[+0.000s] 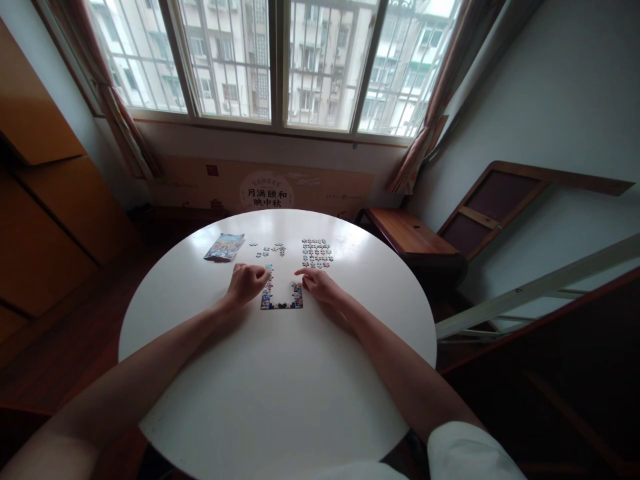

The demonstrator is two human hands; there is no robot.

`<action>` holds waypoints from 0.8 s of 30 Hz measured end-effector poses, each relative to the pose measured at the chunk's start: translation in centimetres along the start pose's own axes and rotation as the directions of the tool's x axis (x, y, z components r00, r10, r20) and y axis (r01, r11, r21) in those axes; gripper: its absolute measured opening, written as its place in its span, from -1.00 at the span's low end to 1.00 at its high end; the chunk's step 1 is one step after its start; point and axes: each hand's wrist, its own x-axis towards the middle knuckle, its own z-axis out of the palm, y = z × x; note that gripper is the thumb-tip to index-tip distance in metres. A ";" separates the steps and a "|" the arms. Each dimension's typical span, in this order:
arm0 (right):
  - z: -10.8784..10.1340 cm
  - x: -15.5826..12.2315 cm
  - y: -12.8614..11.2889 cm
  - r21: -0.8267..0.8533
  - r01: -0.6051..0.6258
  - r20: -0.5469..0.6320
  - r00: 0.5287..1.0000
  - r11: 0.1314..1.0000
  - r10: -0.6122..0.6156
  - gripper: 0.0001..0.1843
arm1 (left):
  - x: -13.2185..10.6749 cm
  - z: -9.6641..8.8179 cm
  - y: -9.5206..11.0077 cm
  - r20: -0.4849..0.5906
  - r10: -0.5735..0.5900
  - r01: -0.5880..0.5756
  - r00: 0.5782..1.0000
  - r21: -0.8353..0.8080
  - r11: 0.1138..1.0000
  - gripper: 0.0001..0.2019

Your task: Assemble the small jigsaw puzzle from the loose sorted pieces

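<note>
A partly joined jigsaw puzzle (283,306) lies on the white round table (280,373), a U-shaped border with a bare middle. My left hand (246,281) is closed beside the top of its left column, fingertips at the upper pieces; whether a piece is pinched there is hidden. Across the gap, my right hand (319,285) hovers or rests by the top of the right column. Its index finger points left, the other fingers are curled, and no piece shows in it. Beyond my hands lie scattered loose puzzle pieces (273,249) and a block of pieces in rows (317,253).
A colourful printed packet (225,247) lies at the table's back left. A wooden bench (407,230) stands past the right rim, near a leaning wooden frame (493,193). Orange cabinets (50,213) are at the left, and barred windows (275,67) ahead.
</note>
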 end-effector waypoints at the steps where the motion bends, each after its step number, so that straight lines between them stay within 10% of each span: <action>1: 0.0 0.0 0.0 -0.001 0.001 0.000 1.000 1.000 -0.001 -0.62 | 0.0 0.0 0.1 0.002 -0.003 0.003 1.000 0.000 1.000 -0.53; 24: -0.6 2.5 -1.0 -0.171 0.048 0.037 0.998 0.984 -0.042 -0.57 | 0.1 0.5 -0.5 -0.003 0.025 -0.025 1.000 -0.049 0.998 -0.56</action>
